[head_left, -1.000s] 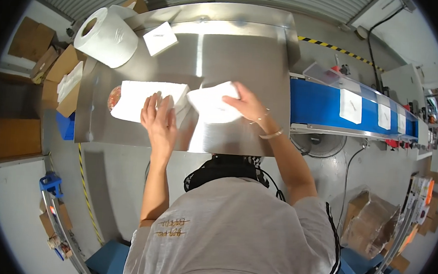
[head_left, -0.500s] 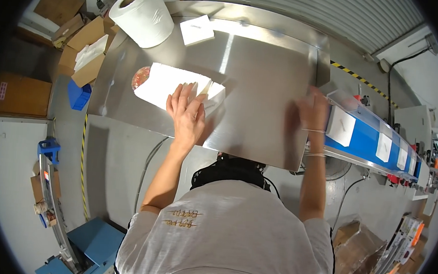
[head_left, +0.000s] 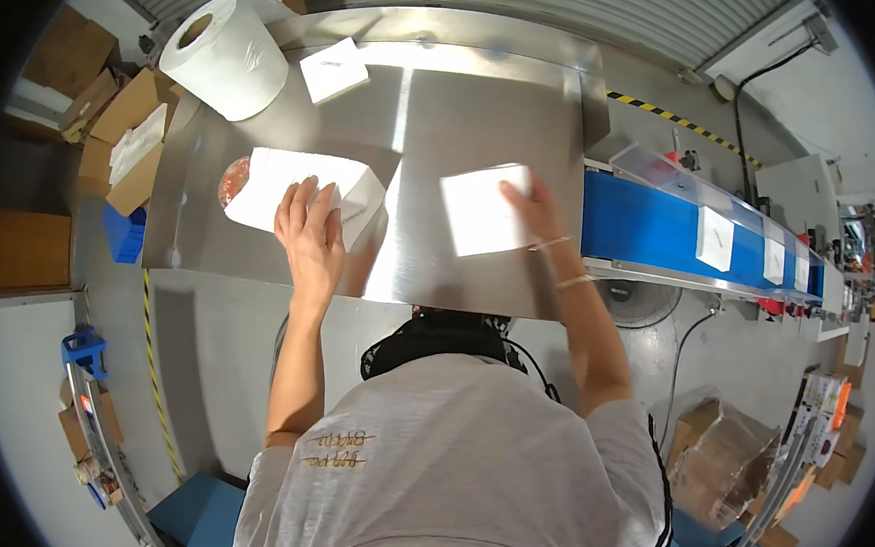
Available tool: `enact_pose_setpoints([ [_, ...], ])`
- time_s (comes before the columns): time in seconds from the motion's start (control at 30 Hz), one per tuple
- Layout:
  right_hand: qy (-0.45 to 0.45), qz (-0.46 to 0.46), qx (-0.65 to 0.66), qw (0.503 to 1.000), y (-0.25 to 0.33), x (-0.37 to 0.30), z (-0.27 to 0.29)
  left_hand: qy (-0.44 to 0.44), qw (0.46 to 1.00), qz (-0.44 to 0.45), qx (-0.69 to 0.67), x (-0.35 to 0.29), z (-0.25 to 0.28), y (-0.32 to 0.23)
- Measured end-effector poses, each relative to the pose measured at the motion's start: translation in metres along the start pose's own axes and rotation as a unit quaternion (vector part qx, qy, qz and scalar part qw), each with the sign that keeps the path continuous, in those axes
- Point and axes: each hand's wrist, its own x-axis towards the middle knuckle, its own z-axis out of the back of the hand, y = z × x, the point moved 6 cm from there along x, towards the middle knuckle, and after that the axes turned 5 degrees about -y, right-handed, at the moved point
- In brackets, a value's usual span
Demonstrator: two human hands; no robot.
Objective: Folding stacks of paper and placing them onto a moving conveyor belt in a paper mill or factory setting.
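Note:
A row of flat white packets [head_left: 285, 186] lies pressed together on the metal table, left of centre. At its left end shows a rounded, red-speckled thing [head_left: 233, 182]; its kind is unclear. Over the near side of this row lies my left hand [head_left: 310, 228], fingers stretched out and a little apart, resting on the packets. My right hand [head_left: 542, 208], slightly blurred, grips the right edge of a single flat white packet [head_left: 483, 214]. That packet is above the right half of the table, apart from the row.
A blue conveyor belt [head_left: 651, 221] with a clear guard [head_left: 664, 167] adjoins the table's right side, bearing several white packets [head_left: 715, 238]. At the back left stand a large white paper roll [head_left: 238, 66] and another white packet pile [head_left: 335, 72]. Raised metal edging [head_left: 442, 33] bounds the back.
My right hand has moved left from the conveyor's end over the table, now with a packet. The packet nearest the table is gone from the belt. My left hand stays on the row.

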Motion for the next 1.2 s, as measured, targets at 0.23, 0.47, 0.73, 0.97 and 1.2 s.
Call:
enact_pose_setpoints([
  [0.23, -0.315, 0.014, -0.426, 0.848, -0.051, -0.01, 0.221, -0.043, 0.998, -0.047, 0.023, 0.001, 0.001, -0.007],
  [0.47, -0.113, 0.212, -0.347, 0.907, 0.046, 0.009, 0.054, -0.023, 1.0, -0.002, -0.014, -0.004, 0.002, -0.003],
  [0.73, 0.209, 0.371, -0.086, 0.901, 0.11, 0.002, -0.141, 0.02, 0.999, 0.0, -0.041, 0.002, 0.004, -0.007],
  [0.97, -0.007, 0.035, 0.054, 0.998, 0.016, -0.002, -0.033, -0.024, 1.0, -0.005, 0.019, 0.002, 0.01, 0.01],
  [1.2, -0.298, 0.008, -0.401, 0.866, -0.049, -0.009, 0.205, -0.034, 0.999, 0.015, -0.03, 0.002, 0.007, 0.013],
])
